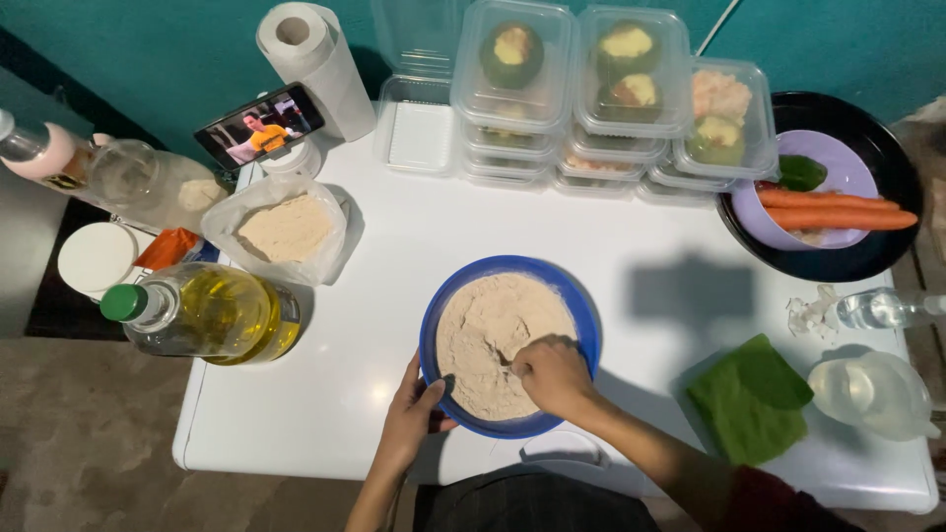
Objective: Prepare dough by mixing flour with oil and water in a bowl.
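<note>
A blue bowl [581,313] full of pale brown flour [488,325] sits on the white table [394,256] near its front edge. My left hand [414,419] grips the bowl's near left rim, thumb over the edge. My right hand [554,372] rests in the flour at the bowl's right side, fingers curled down into it. Whether it holds flour I cannot tell.
A bottle of yellow oil [207,315] lies at the left, beside an open bag of flour [286,229]. A phone [258,124] leans by a paper roll [313,61]. Stacked clear food boxes [591,89] stand at the back. Carrots [838,209] in a black bowl, a green cloth [754,399] and a water jug [872,392] are at the right.
</note>
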